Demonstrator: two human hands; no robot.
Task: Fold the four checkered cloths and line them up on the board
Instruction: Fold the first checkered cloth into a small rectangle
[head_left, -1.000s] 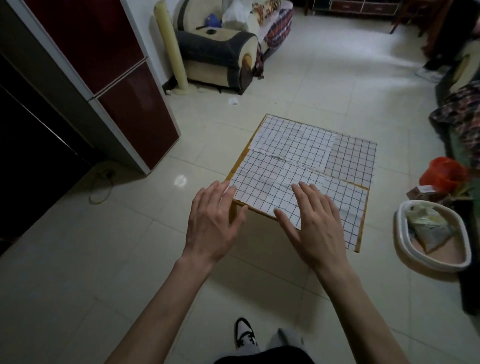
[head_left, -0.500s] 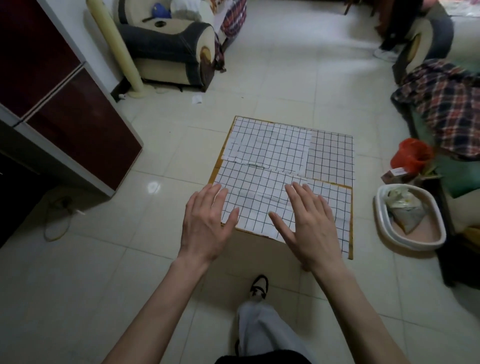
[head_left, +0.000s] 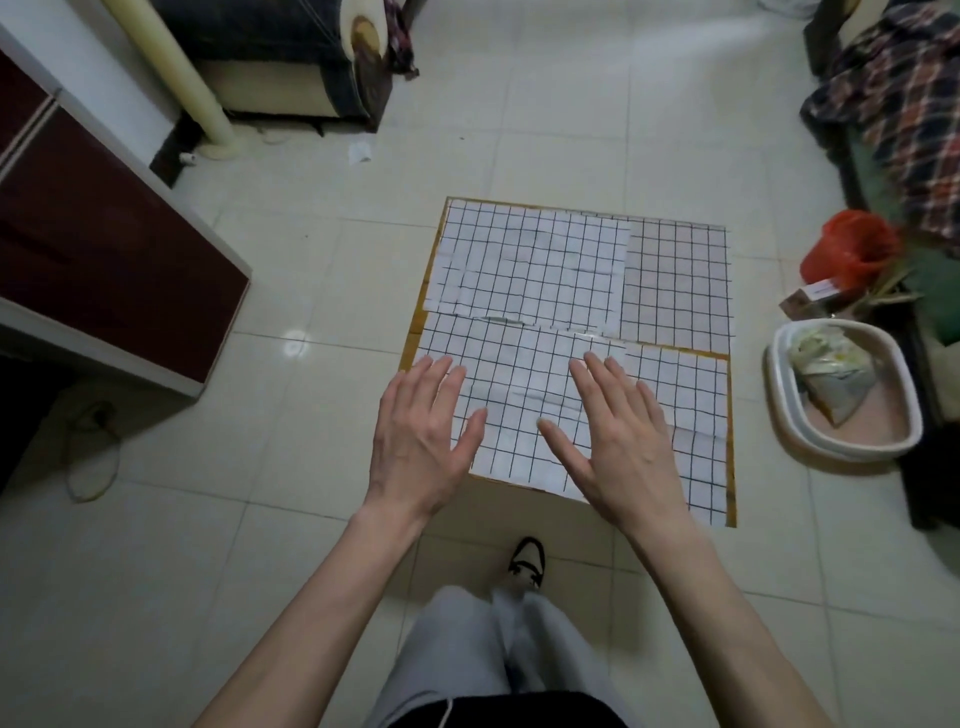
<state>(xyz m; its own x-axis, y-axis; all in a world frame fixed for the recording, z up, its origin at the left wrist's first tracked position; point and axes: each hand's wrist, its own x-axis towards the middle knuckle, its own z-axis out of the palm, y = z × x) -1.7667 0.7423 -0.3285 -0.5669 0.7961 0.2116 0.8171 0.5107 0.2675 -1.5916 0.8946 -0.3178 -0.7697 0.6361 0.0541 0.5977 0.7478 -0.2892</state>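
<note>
On the board (head_left: 731, 415) I see checkered cloths (head_left: 524, 270) flat; left hand (head_left: 421, 436) and right hand (head_left: 618, 441) spread, holding nothing. No readable writing.

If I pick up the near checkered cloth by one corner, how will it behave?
The near checkered cloth will probably droop, not stay flat: it looks thin and shows creases and a wavy far edge. It seems light, so one hand should lift it. Pushed on the board, it would likely bunch up rather than slide whole. Both the left hand and the right hand are open above it.
</note>
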